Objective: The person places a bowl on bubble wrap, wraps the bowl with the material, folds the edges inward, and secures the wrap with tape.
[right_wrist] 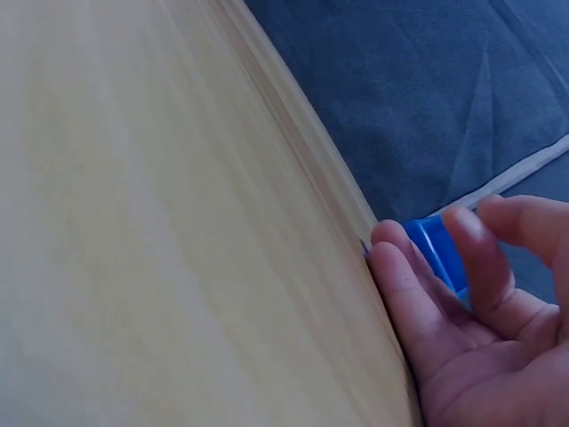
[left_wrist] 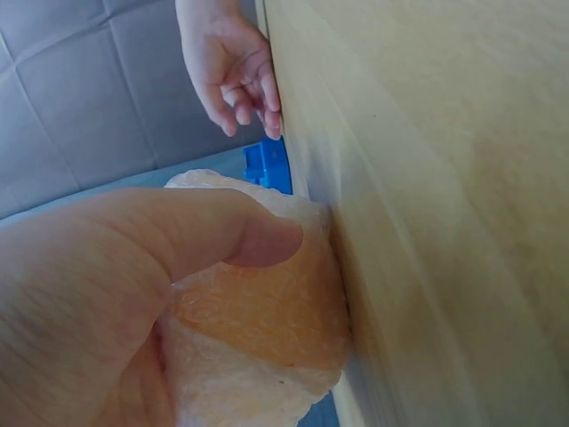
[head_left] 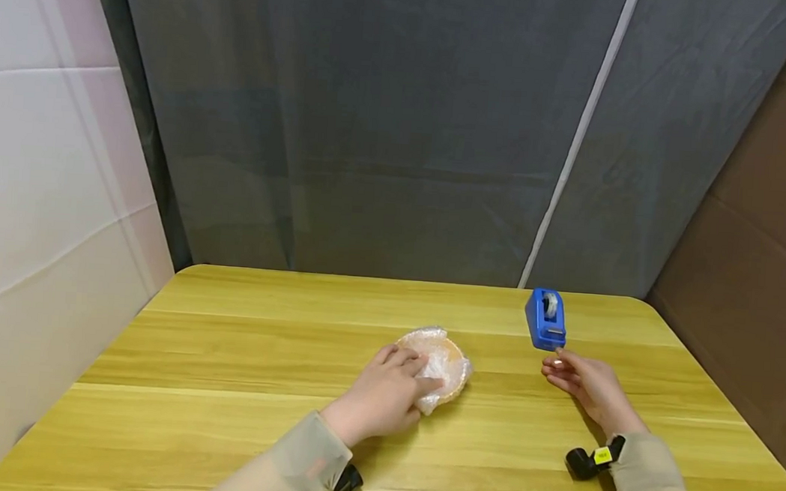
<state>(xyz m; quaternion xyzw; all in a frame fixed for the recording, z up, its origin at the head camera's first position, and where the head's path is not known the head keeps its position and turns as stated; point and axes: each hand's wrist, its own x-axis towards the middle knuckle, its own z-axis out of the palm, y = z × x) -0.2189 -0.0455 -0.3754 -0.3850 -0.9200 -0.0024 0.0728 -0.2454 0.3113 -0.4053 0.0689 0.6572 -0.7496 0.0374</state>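
Note:
A round, pale orange item wrapped in bubble wrap [head_left: 452, 365] lies on the table, its edge looking scalloped. My left hand [head_left: 387, 395] rests on it, fingers spread over the top. The left wrist view shows the thumb [left_wrist: 258, 236] against the wrap's side; the other fingers are hidden there. To the right, a blue tape dispenser [head_left: 538, 322] holds a clear roll. Just in front of it is my right hand [head_left: 590, 385], its fingers loosely bent. A small pale glint shows at its fingertips; whether that is tape, I cannot tell.
The wood-grain table [head_left: 223, 370] ends at a dark grey curtain [head_left: 373, 124] behind. A white sheet [head_left: 48, 142] hangs on the left and a brown panel [head_left: 759, 223] stands on the right. Both wrists carry small black cameras.

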